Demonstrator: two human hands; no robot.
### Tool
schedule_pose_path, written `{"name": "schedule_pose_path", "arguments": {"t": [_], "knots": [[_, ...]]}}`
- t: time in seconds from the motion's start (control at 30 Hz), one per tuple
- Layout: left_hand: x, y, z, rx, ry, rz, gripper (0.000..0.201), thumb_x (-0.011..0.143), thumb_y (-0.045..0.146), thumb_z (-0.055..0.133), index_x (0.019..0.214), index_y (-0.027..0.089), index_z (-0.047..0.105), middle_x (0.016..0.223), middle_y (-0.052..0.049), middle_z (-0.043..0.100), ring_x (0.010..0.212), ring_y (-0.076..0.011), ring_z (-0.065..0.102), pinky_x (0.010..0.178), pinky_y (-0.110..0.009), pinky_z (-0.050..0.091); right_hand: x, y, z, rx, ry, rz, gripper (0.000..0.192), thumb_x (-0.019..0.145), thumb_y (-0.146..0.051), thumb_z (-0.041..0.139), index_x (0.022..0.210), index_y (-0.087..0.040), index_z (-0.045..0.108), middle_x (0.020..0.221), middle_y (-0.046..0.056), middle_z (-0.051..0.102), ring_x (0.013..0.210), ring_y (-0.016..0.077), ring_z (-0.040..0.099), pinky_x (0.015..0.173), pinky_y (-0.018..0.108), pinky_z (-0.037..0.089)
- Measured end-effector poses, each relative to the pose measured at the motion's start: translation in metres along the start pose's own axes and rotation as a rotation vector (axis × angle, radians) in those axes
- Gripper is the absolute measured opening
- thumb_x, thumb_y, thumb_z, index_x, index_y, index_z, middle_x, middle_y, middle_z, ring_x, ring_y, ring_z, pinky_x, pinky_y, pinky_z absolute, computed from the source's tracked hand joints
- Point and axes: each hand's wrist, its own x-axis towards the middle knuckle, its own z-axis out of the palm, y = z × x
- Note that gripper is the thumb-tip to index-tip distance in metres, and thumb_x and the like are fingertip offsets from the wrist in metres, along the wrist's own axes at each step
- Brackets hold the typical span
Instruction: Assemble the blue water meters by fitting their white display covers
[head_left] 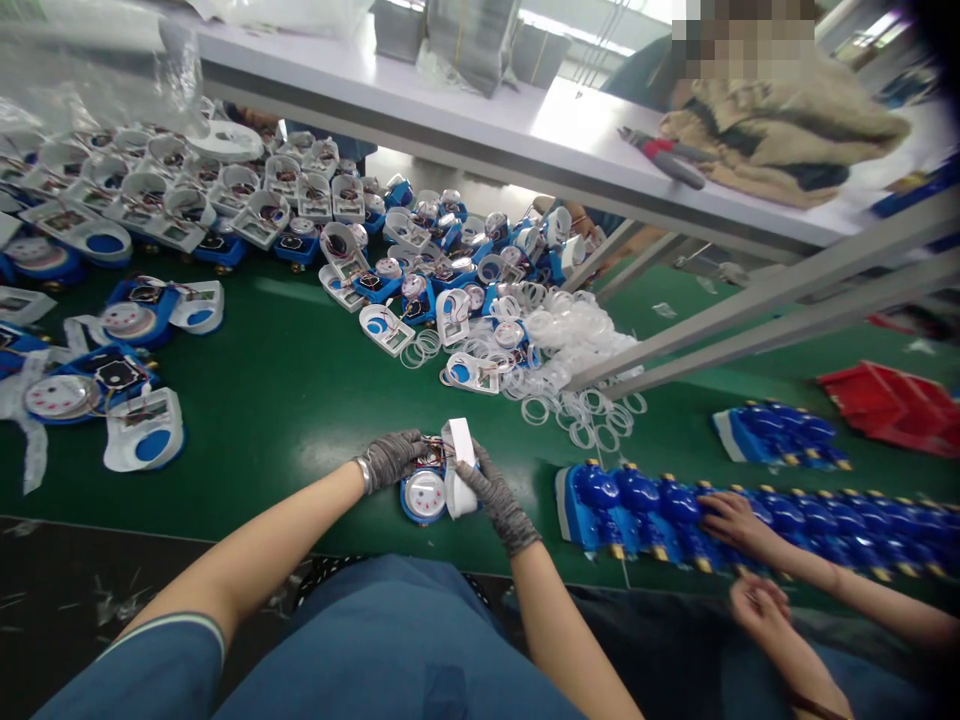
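Observation:
Both my hands wear grey knit gloves and work on one opened plastic device at the table's front. My left hand (pixel 394 460) is closed on the upper left end of its blue base (pixel 409 500), beside the exposed wires. A clear round disc (pixel 425 494) with red marks sits in that base. My right hand (pixel 496 495) is wrapped round the white housing (pixel 459 455), which stands tilted on its side against the base's right edge. Thin wires run between the two halves. My left fingertips are partly hidden by the device.
Many opened devices (pixel 259 215) crowd the back of the green table (pixel 277 400); several lie left. Clear rings (pixel 577 335) are heaped ahead. Blue assemblies (pixel 679 500) line the right, with a co-worker's hands (pixel 739 520) there. A shelf (pixel 525 120) on metal legs overhangs, bearing pliers (pixel 664 155).

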Motion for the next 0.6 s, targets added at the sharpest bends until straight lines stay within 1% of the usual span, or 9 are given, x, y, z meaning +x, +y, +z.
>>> {"name": "schedule_pose_path", "arguments": {"t": [0.1,0.17,0.23,0.33,0.43,0.5,0.53,0.6], "knots": [[0.002,0.001,0.001,-0.018,-0.025,-0.012,0.032,0.083,0.033,0.056,0.112,0.023,0.064,0.108,-0.005,0.064,0.097,-0.0192,0.060,0.085,-0.027,0.048,-0.002,-0.001,0.000,-0.005,0.017,-0.002,0.059,0.075,-0.043,0.066,0.129,-0.024,0.050,0.117,0.004,0.064,0.108,0.0229,0.058,0.094,0.037,0.046],[0.002,0.002,0.003,-0.024,-0.011,-0.013,0.035,0.088,0.035,0.049,0.118,0.024,0.060,0.111,-0.005,0.064,0.099,-0.0186,0.059,0.087,-0.027,0.048,-0.003,-0.002,0.000,-0.004,0.021,-0.004,0.057,0.075,-0.043,0.067,0.127,-0.024,0.052,0.116,0.005,0.064,0.106,0.0230,0.059,0.093,0.036,0.047],[-0.001,0.001,0.007,-0.011,0.010,0.000,0.036,0.090,0.037,0.046,0.119,0.023,0.059,0.115,-0.006,0.063,0.103,-0.0189,0.058,0.091,-0.029,0.047,-0.003,-0.003,0.000,0.005,0.016,-0.012,0.056,0.076,-0.042,0.067,0.126,-0.024,0.053,0.117,0.005,0.064,0.103,0.0227,0.061,0.091,0.036,0.047],[-0.005,-0.005,0.015,0.027,0.058,-0.041,0.035,0.090,0.039,0.045,0.114,0.020,0.062,0.113,-0.010,0.063,0.103,-0.0207,0.059,0.093,-0.034,0.047,-0.003,-0.003,0.002,0.019,0.006,-0.034,0.055,0.076,-0.040,0.067,0.127,-0.025,0.053,0.116,0.005,0.065,0.104,0.0232,0.060,0.092,0.036,0.047],[-0.003,-0.013,0.019,-0.016,0.091,-0.097,0.042,0.088,0.040,0.050,0.125,0.021,0.054,0.115,-0.009,0.064,0.104,-0.0206,0.060,0.093,-0.035,0.047,-0.002,-0.002,0.002,0.009,-0.009,-0.037,0.054,0.078,-0.039,0.066,0.127,-0.024,0.052,0.110,0.005,0.067,0.110,0.0243,0.057,0.092,0.036,0.047],[0.004,-0.015,0.017,-0.077,0.050,-0.072,0.050,0.085,0.041,0.054,0.132,0.024,0.047,0.118,-0.006,0.063,0.104,-0.0194,0.061,0.092,-0.033,0.048,-0.002,-0.001,0.001,-0.015,-0.003,-0.033,0.054,0.078,-0.039,0.066,0.128,-0.024,0.052,0.108,0.005,0.067,0.110,0.0245,0.057,0.092,0.036,0.047],[0.007,-0.015,0.014,-0.093,0.013,-0.047,0.050,0.085,0.042,0.055,0.131,0.026,0.047,0.117,-0.004,0.064,0.102,-0.0188,0.061,0.090,-0.031,0.048,-0.002,-0.001,0.001,-0.031,0.007,-0.029,0.055,0.077,-0.040,0.067,0.127,-0.024,0.052,0.108,0.006,0.067,0.109,0.0245,0.058,0.092,0.036,0.047],[0.013,-0.013,0.007,-0.086,-0.048,-0.011,0.042,0.084,0.041,0.056,0.124,0.027,0.055,0.112,-0.003,0.066,0.097,-0.0180,0.063,0.086,-0.028,0.049,-0.002,-0.001,0.000,-0.064,0.028,-0.012,0.056,0.076,-0.043,0.068,0.127,-0.024,0.053,0.108,0.006,0.067,0.105,0.0245,0.060,0.092,0.037,0.047]]}}
